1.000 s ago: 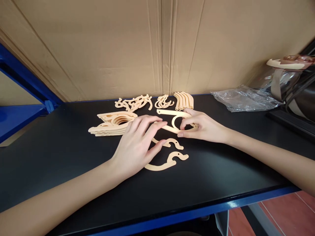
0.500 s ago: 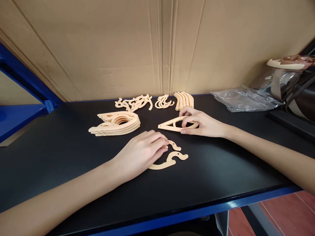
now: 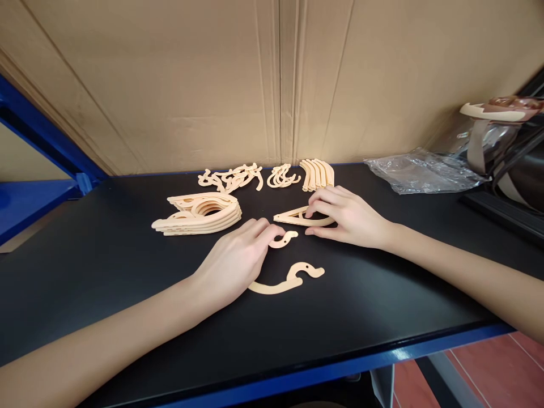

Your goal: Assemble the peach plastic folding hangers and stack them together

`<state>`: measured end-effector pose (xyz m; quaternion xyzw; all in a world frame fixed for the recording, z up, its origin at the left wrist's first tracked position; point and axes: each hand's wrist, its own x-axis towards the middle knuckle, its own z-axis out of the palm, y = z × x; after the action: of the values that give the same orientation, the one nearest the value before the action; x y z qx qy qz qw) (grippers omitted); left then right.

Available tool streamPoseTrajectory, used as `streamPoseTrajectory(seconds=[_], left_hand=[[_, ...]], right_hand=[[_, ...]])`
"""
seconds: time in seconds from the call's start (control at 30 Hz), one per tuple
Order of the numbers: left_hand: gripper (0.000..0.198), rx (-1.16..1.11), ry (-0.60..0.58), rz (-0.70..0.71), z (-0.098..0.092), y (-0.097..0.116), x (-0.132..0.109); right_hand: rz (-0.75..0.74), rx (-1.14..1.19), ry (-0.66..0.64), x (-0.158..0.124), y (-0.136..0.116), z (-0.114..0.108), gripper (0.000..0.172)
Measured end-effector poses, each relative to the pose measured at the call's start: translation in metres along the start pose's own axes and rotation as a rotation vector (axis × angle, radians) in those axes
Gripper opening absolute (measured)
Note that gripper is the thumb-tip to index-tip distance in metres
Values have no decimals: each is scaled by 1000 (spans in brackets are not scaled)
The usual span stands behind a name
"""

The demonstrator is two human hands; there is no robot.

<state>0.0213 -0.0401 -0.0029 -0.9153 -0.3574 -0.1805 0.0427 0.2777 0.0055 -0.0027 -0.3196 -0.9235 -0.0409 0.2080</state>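
My left hand point(image 3: 235, 259) pinches a small curved cream plastic hook piece point(image 3: 284, 239) just above the black table point(image 3: 106, 283). My right hand point(image 3: 345, 217) grips a cream frame piece with a pointed end point(image 3: 293, 217), its fingers curled over the rounded end. A longer curved hook piece point(image 3: 289, 279) lies flat on the table in front of my left hand, untouched.
A stack of cream frame pieces point(image 3: 199, 213) lies to the left. Further back lie a heap of hook pieces point(image 3: 232, 177), a smaller heap point(image 3: 282, 176) and a row of curved strips point(image 3: 318, 172). A crumpled clear plastic bag point(image 3: 419, 170) sits at the right. Cardboard point(image 3: 255, 79) lines the back.
My left hand let go of the frame piece, dropped to the table and picked up the small hook piece. My right hand lowered the frame piece and turned it flatter.
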Motion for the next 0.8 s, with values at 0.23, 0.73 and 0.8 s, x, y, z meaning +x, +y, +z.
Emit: streamPoseTrajectory(seconds=[0.23, 0.73, 0.8], left_hand=[[26, 73, -27, -219, 1, 4, 2], [31, 23, -43, -252, -4, 4, 7], [31, 21, -56, -246, -4, 3, 7]], right_hand=[[135, 140, -78, 0, -12, 1, 12], [156, 223, -175, -1, -20, -6, 18], [131, 274, -200, -1, -18, -6, 20]])
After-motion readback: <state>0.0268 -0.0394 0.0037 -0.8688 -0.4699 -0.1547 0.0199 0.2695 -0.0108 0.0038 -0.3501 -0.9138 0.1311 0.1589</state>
